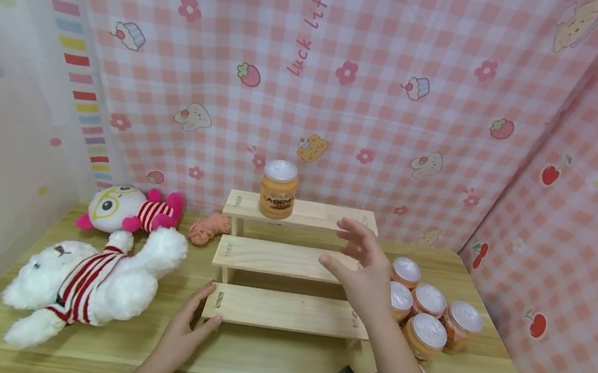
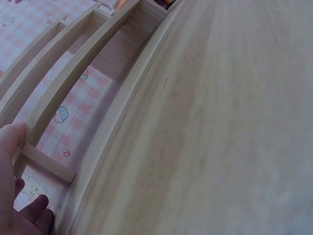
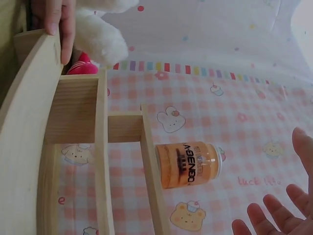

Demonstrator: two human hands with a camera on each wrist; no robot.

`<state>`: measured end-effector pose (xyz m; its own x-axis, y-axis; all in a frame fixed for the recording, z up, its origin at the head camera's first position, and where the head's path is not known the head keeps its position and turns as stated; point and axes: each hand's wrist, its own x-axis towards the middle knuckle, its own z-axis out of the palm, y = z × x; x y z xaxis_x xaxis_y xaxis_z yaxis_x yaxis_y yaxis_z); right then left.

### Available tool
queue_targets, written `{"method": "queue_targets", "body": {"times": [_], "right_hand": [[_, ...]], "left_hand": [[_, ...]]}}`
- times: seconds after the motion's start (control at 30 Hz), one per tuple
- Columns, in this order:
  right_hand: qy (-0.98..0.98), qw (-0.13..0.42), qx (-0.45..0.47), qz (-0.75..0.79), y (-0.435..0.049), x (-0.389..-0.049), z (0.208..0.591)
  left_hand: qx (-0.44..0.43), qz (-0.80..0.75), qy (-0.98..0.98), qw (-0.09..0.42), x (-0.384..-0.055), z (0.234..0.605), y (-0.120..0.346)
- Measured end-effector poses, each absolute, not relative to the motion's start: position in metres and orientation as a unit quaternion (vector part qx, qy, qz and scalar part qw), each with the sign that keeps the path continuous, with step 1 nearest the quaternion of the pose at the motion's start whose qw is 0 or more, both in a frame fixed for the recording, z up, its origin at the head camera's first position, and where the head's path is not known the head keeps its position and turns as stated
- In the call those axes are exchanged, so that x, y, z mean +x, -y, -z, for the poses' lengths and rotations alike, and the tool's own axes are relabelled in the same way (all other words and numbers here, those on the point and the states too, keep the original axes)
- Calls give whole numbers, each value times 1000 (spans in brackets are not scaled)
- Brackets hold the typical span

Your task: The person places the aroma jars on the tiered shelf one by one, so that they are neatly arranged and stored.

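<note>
My left hand (image 1: 182,329) is at the left end of the three-tier wooden shelf (image 1: 286,311). Its thumb touches the front corner of the lowest step, and the index finger lies along the step's end. In the left wrist view, the other fingers (image 2: 36,210) hang loosely below the board. Spread and holding nothing, my right hand (image 1: 368,276) hovers over the right side of the shelf. An orange jar (image 1: 278,190) with a clear lid stands upright on the top step, left of the middle. The right wrist view shows this jar (image 3: 188,165) apart from my right fingers (image 3: 276,213).
Several similar lidded jars (image 1: 428,331) cluster right of the shelf, partly behind my right forearm. A white plush bear (image 1: 118,289), a pink-and-white plush toy (image 1: 121,210) and a pink yarn bundle (image 1: 209,229) lie left. A checked cloth (image 1: 338,124) hangs behind.
</note>
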<state>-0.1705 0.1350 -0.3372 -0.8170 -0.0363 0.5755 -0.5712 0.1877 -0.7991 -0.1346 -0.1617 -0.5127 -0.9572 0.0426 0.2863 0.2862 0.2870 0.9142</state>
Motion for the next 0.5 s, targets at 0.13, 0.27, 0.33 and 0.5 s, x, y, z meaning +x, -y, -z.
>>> {"method": "queue_targets", "body": {"times": [0.13,0.27,0.33,0.5], "right_hand": [[740,228,214,-595,-149,-159,344],[750,244,225,-572,-166,-151,355],[760,257,225,-554,-176,-146,361],[791,278,208,-503,-199,-133,372]], "left_hand": [[-104,589,795,106,-135,513,162],[-102,585,797,106,-136,513,162],[-101,584,798,106,-136,513,163],[-101,585,798,106,-136,515,163]]}}
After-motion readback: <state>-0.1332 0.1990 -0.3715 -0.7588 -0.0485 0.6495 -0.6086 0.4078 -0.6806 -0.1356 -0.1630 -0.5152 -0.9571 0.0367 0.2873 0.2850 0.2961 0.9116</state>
